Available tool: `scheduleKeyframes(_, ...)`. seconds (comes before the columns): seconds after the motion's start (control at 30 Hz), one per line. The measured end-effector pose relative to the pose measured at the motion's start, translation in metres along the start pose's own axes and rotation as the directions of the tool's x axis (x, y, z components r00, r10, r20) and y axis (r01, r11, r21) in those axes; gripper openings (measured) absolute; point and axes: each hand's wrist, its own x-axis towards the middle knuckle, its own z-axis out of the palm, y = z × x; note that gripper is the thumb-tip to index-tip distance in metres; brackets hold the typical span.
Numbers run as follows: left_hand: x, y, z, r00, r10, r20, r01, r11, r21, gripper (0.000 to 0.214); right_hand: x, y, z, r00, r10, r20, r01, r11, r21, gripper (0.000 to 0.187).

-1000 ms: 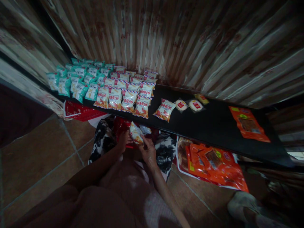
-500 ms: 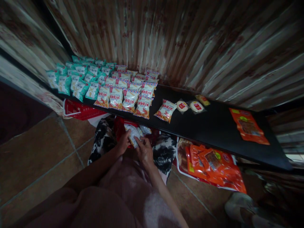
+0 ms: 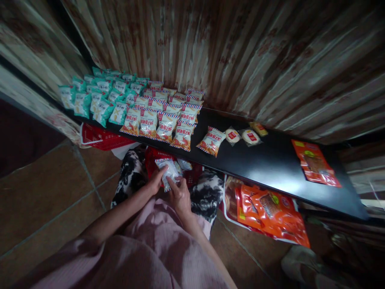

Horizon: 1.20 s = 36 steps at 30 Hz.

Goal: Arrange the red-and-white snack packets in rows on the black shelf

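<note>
Both my hands hold one small snack packet (image 3: 169, 169), white with a striped edge, over a red basket (image 3: 156, 157) on my lap. My left hand (image 3: 155, 181) grips its left side and my right hand (image 3: 178, 194) pinches its lower right side. More packets lie in the basket. Just beyond, a black shelf (image 3: 270, 164) carries rows of red-and-white snack packets (image 3: 164, 122) and, further left, rows of teal packets (image 3: 99, 102). One loose red-and-white packet (image 3: 211, 141) lies apart to the right of the rows.
Two round wrapped cakes (image 3: 241, 136) and a yellow packet (image 3: 258, 128) lie mid-shelf; an orange packet (image 3: 315, 163) lies at its right. A tray of orange packets (image 3: 267, 210) sits below on the tiled floor. Another red basket (image 3: 99, 138) is under the shelf's left. Corrugated metal wall behind.
The packet between my hands has turned from its orange printed face to a paler side and dropped slightly toward the basket. Both hands have stayed on it.
</note>
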Motion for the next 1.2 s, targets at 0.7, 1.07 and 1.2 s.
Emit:
scheduleKeyframes(0.7,0.000,0.002,-0.010,0.990,-0.136,-0.029,0.135,0.991,-0.014,0.031,0.008,0.005,0.000,0.981,0.183,-0.070,-0.153,0.940,0.306,0.036)
scheduleKeyframes(1.07,-0.004,0.000,-0.013,0.965,-0.248,0.089,0.245,0.968,0.048,0.032,0.022,0.014,0.004,0.883,0.455,0.112,-0.435,0.707,0.558,0.051)
scheduleKeyframes(1.2,-0.005,-0.002,-0.015,0.961,-0.240,0.137,0.231,0.970,0.078,0.033,0.024,0.009,-0.003,0.865,0.469,0.178,-0.469,0.630,0.619,0.051)
